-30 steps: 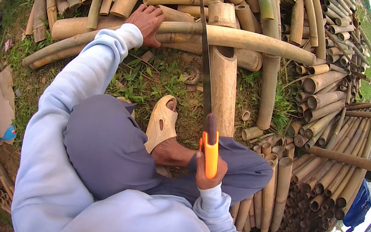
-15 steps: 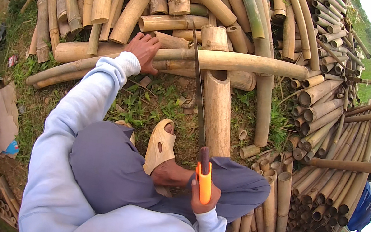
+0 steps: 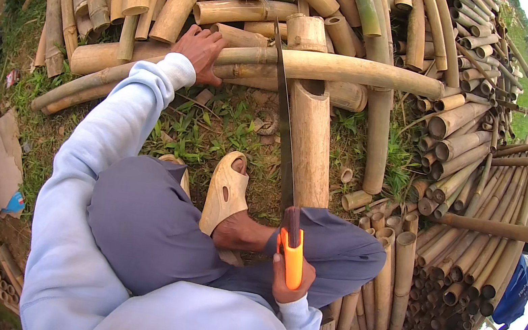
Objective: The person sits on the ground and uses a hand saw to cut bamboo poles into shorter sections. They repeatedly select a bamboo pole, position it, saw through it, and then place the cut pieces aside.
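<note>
A long curved bamboo pole (image 3: 373, 75) lies crosswise in front of me, over the thick bamboo post (image 3: 311, 148) that slopes away from my knee. My left hand (image 3: 197, 52) is closed over the pole, left of the saw. In my right hand (image 3: 291, 282), near my right knee, is the orange handle of a handsaw (image 3: 289, 131). Its long dark blade points away from me and crosses the pole just left of the post's upper end. Whether the teeth have cut into the pole cannot be seen.
Cut bamboo pieces (image 3: 239, 11) are heaped beyond the pole. More bamboo stacks (image 3: 463, 137) rise on the right, with upright tubes (image 3: 401, 281) beside my right knee. My sandalled foot (image 3: 227, 190) rests on grass below the blade. Cardboard (image 3: 6, 147) lies at left; a blue bag (image 3: 515, 291) is far right.
The saw has slid slightly back toward me relative to the pole. My left hand keeps its hold. The whole scene has shifted a little upward in view.
</note>
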{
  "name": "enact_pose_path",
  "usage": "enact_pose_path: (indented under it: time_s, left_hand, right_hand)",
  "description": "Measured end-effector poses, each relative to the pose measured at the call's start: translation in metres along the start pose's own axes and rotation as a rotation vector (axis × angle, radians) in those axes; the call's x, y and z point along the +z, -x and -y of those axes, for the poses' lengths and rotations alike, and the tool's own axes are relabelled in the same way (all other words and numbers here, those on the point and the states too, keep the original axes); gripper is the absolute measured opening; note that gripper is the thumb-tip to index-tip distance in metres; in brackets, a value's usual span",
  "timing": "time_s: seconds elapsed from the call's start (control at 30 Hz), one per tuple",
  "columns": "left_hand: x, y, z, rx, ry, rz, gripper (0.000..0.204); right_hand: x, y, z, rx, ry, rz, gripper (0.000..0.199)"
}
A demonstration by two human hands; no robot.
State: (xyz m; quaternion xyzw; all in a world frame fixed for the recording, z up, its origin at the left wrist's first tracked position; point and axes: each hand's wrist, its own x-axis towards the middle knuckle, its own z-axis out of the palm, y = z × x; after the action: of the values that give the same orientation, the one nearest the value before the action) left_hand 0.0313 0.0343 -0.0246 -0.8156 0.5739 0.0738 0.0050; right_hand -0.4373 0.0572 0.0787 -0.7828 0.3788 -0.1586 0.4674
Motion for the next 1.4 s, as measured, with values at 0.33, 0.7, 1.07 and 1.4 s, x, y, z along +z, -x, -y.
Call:
enact_pose_path:
  time_s: [0.33,0.7,1.07,1.4]
  left_hand:
    - [-0.011,-0.005,-0.006,0.000,-0.043,0.053,0.079]
    - [-0.013,-0.021,-0.011,0.023,-0.014,0.049,0.079]
    - [-0.003,-0.005,-0.003,0.014,0.057,0.051,0.077]
    - [0.000,0.004,0.000,-0.002,0.006,0.061,0.077]
  right_hand:
    - [0.040,-0.125,0.003,0.031,-0.126,0.004,0.011]
    - [0.046,-0.137,-0.008,0.031,-0.122,-0.053,0.015]
    - [0.010,-0.044,-0.002,-0.012,-0.073,-0.014,0.032]
    - [0.000,-0.005,-0.003,0.002,0.006,-0.011,0.028]
